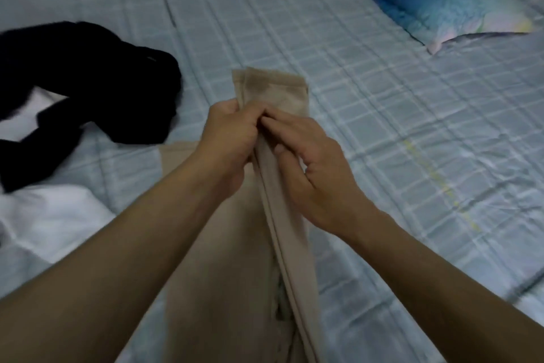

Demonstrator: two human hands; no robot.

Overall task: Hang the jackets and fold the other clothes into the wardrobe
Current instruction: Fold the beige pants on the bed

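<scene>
- The beige trousers (276,215) lie on the bed (382,127) with their long axis running straight away from the person — cuffs at the far end.
- Left hand (229,133) and right hand (312,162) meet near the cuffs, both pinching the fabric, equally near.
- A black garment (88,83) lies well to the left; no wardrobe in view.

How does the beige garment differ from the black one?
The beige garment is pale, drawn out long and straight, and held by the left hand and right hand; the black garment is dark, crumpled and untouched, off to the left. Both are clothes on the checked bed sheet.
</scene>
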